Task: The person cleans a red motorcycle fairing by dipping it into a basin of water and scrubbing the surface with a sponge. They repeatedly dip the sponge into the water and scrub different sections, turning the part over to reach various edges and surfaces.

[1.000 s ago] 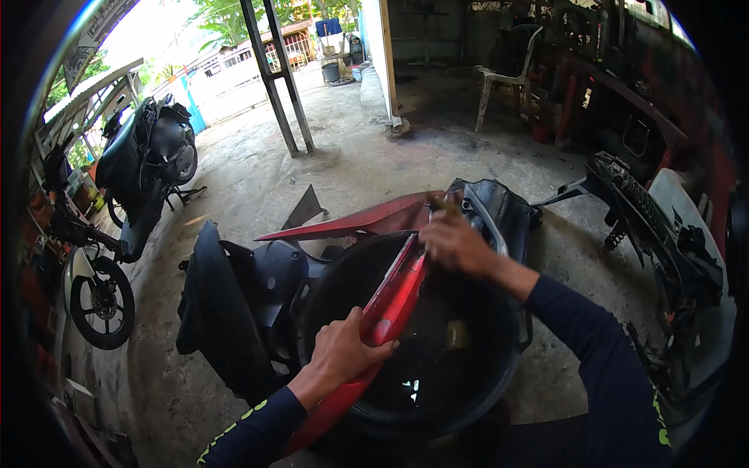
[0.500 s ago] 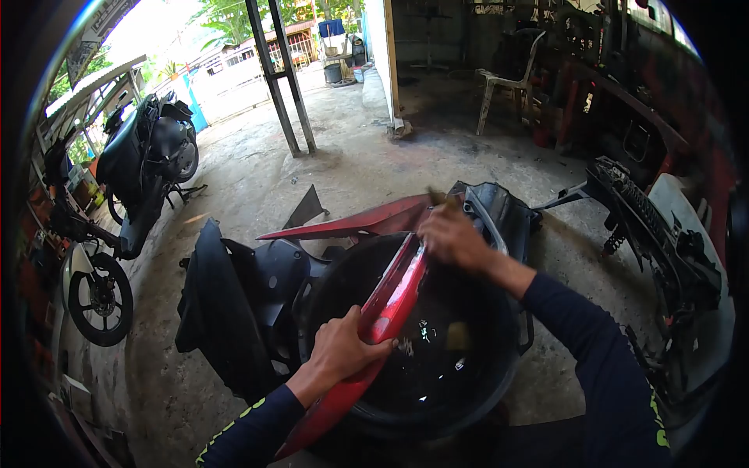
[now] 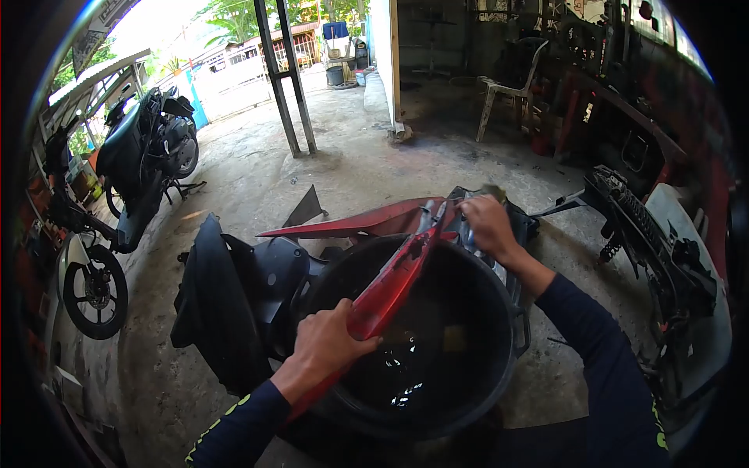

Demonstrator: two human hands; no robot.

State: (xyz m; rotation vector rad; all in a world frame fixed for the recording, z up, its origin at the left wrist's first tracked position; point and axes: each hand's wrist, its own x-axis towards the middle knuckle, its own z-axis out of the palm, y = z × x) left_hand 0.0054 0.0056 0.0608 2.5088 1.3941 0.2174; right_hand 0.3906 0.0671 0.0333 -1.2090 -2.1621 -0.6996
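My left hand (image 3: 328, 343) is wrapped round the lower part of a long red motorcycle body panel (image 3: 390, 282), tilted up over a round black tub (image 3: 511, 374) of dark water. The panel's upper end is narrow and has dark worn patches. My right hand (image 3: 488, 226) is closed just right of that upper end, apart from it, with a small olive-brown piece (image 3: 493, 191) in its fingers; blur hides what it is. Under the water in the tub shows a yellowish block (image 3: 455, 338). Behind the tub lies a second red panel (image 3: 335, 224).
Black plastic body panels (image 3: 218, 304) lean on the tub's left side. A partly stripped motorcycle (image 3: 663, 257) stands at right, another motorcycle (image 3: 140, 171) at left. Farther back are a metal post (image 3: 285, 86), a plastic chair (image 3: 511, 86) and a dark workbench (image 3: 624, 109).
My right hand has come off the red panel's upper end and moved right with the olive-brown piece. The panel has turned in my left hand, showing more of its red face.
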